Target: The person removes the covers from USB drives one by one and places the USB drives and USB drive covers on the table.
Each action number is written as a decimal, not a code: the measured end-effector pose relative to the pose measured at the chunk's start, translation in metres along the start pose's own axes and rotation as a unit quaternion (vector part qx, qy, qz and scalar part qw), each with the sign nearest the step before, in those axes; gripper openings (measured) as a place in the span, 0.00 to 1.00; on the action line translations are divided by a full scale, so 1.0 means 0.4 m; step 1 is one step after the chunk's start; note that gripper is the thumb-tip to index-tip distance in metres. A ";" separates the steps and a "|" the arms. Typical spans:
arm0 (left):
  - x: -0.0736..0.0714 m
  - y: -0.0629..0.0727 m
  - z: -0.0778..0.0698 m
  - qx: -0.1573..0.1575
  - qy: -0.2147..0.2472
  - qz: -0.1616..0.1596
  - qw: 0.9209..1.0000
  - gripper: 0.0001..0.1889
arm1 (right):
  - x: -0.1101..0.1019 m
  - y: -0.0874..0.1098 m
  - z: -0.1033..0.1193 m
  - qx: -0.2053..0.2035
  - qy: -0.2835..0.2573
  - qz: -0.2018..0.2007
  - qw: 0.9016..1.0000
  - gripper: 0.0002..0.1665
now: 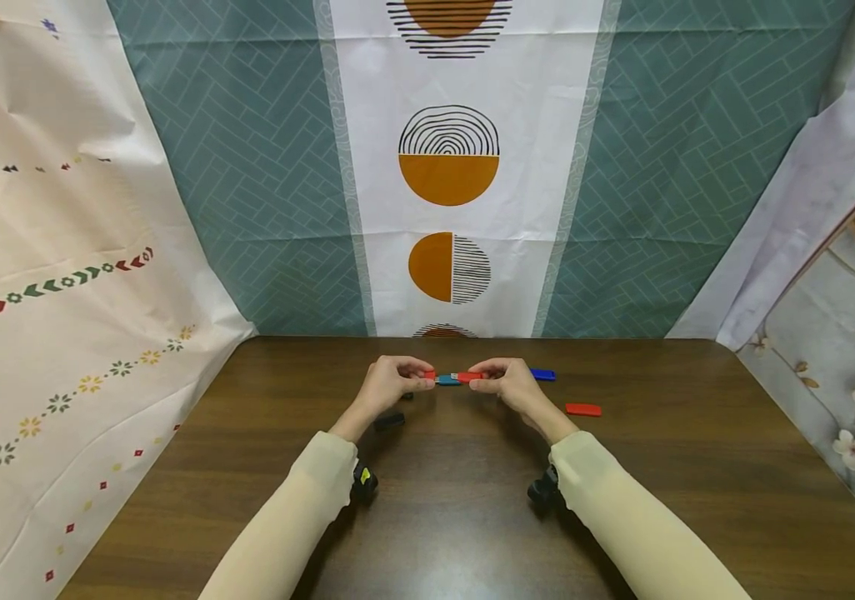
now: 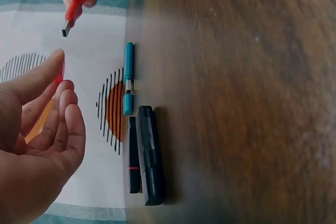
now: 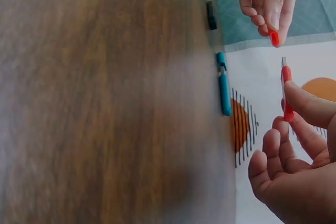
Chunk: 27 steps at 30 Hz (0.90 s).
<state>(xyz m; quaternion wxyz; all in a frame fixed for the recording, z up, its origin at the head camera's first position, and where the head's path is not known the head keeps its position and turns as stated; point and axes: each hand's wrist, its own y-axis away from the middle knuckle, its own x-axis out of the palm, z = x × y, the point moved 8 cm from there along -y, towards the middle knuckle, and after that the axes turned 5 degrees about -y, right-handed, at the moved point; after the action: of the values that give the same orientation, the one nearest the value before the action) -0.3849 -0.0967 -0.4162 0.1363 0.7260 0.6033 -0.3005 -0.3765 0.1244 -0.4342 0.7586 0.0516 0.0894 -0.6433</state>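
My left hand [image 1: 392,385] pinches a small red cap [image 3: 274,38] between thumb and fingertips. Facing it, my right hand [image 1: 512,383] holds a red USB flash drive [image 3: 287,95] by its body, with the metal plug bare and pointing at the cap. A gap separates cap and plug in both wrist views. Beyond the hands on the table lies a teal USB flash drive [image 2: 129,61], its teal cap partly apart and metal showing between. Two black sticks, probably flash drives, lie near my left hand; the larger black one [image 2: 151,156] is closer in the left wrist view.
On the brown wooden table [image 1: 457,517], a blue stick [image 1: 543,375] lies behind my right hand. Another red stick [image 1: 583,410] rests to the right of that hand. A patterned cloth [image 1: 457,183] hangs at the table's far edge.
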 end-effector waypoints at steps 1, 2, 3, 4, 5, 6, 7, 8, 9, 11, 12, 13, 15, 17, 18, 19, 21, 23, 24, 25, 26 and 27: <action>0.001 -0.001 0.004 -0.003 -0.001 0.001 1.000 0.12 | 0.003 -0.003 -0.004 0.001 0.003 -0.002 1.000 0.15; 0.002 -0.003 0.009 -0.007 -0.005 0.002 1.000 0.12 | 0.007 -0.007 -0.008 0.001 0.007 -0.003 1.000 0.15; 0.003 -0.005 0.015 -0.012 -0.009 0.002 1.000 0.12 | 0.009 -0.011 -0.012 0.002 0.012 -0.005 1.000 0.15; 0.005 -0.007 0.020 -0.016 -0.014 0.003 1.000 0.11 | 0.012 -0.015 -0.017 0.004 0.016 -0.008 1.000 0.15; 0.007 -0.008 0.023 -0.019 -0.021 0.003 1.000 0.11 | 0.014 -0.018 -0.022 0.006 0.020 -0.010 1.000 0.14; 0.008 -0.010 0.027 -0.022 -0.028 0.003 0.999 0.11 | 0.017 -0.020 -0.026 0.008 0.024 -0.011 1.000 0.14; 0.011 -0.012 0.030 -0.025 -0.037 0.005 0.999 0.11 | 0.020 -0.023 -0.030 0.010 0.027 -0.013 1.000 0.14; 0.014 -0.014 0.034 -0.028 -0.045 0.006 0.999 0.11 | 0.024 -0.025 -0.033 0.013 0.027 -0.014 0.999 0.13; 0.016 -0.015 0.035 -0.028 -0.053 0.007 0.998 0.11 | 0.028 -0.026 -0.037 0.016 0.030 -0.014 0.999 0.13; 0.020 -0.017 0.035 -0.030 -0.064 0.009 0.997 0.11 | 0.036 -0.028 -0.041 0.019 0.032 -0.014 0.999 0.13; 0.022 -0.018 0.036 -0.030 -0.069 0.010 0.997 0.10 | 0.040 -0.028 -0.043 0.021 0.032 -0.014 0.999 0.12; 0.024 -0.019 0.036 -0.029 -0.072 0.011 0.997 0.10 | 0.043 -0.029 -0.044 0.021 0.035 -0.016 0.999 0.12; 0.026 -0.018 0.034 -0.030 -0.079 0.014 0.996 0.10 | 0.049 -0.030 -0.047 0.024 0.041 -0.017 0.999 0.12; 0.028 -0.016 0.036 -0.034 -0.086 0.018 0.996 0.10 | 0.053 -0.030 -0.048 0.027 0.046 -0.021 0.998 0.12; 0.029 -0.014 0.038 -0.037 -0.090 0.021 0.995 0.10 | 0.055 -0.031 -0.048 0.028 0.048 -0.022 0.998 0.12; 0.030 -0.012 0.041 -0.042 -0.093 0.025 0.995 0.09 | 0.057 -0.031 -0.048 0.029 0.051 -0.022 0.998 0.12; 0.030 -0.009 0.047 -0.054 -0.098 0.029 0.993 0.09 | 0.061 -0.032 -0.047 0.030 0.054 -0.022 0.998 0.12; 0.029 -0.006 0.053 -0.063 -0.100 0.031 0.992 0.08 | 0.063 -0.034 -0.046 0.030 0.058 -0.023 0.998 0.12; 0.027 -0.005 0.055 -0.066 -0.101 0.031 0.992 0.08 | 0.064 -0.036 -0.046 0.029 0.060 -0.023 0.998 0.11; 0.025 -0.005 0.057 -0.069 -0.101 0.030 0.992 0.07 | 0.065 -0.037 -0.045 0.028 0.063 -0.024 0.997 0.11; 0.023 -0.005 0.057 -0.069 -0.103 0.028 0.992 0.07 | 0.065 -0.039 -0.045 0.028 0.066 -0.025 0.997 0.11; 0.022 -0.005 0.057 -0.068 -0.104 0.027 0.992 0.07 | 0.066 -0.040 -0.046 0.027 0.068 -0.026 0.997 0.11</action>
<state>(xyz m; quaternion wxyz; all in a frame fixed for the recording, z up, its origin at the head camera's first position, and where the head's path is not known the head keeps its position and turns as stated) -0.3924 -0.1021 -0.4388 0.2556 0.6962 0.5849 -0.3285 -0.3895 0.0997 -0.4567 0.7320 0.1133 0.1250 -0.6601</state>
